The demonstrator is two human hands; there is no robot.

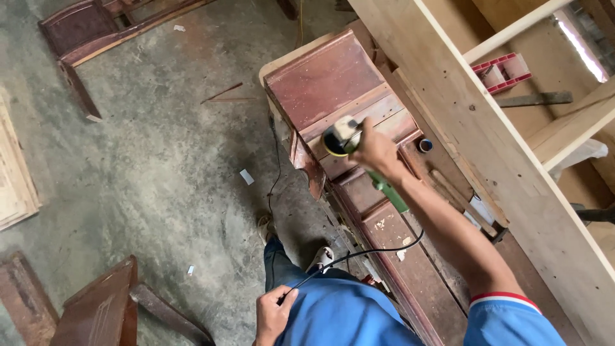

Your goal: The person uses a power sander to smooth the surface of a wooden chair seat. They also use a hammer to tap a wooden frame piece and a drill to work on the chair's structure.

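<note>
My right hand point(377, 152) grips a green angle grinder point(359, 157) whose disc end rests on a reddish-brown carved wooden furniture piece point(327, 80) lying on a work surface. The grinder's green handle sticks out below my wrist. Its black power cord point(359, 253) runs down to my left hand point(274, 315), which is closed on the cord beside my blue shorts. Patches of the red finish near the disc look worn pale.
A long pale plank point(487, 128) lies diagonally to the right of the piece. A red level point(503, 70) sits beyond it. Dark furniture parts point(102, 307) lie on the concrete floor point(160, 166) at lower left and upper left. My sandalled feet point(266, 225) stand close to the bench.
</note>
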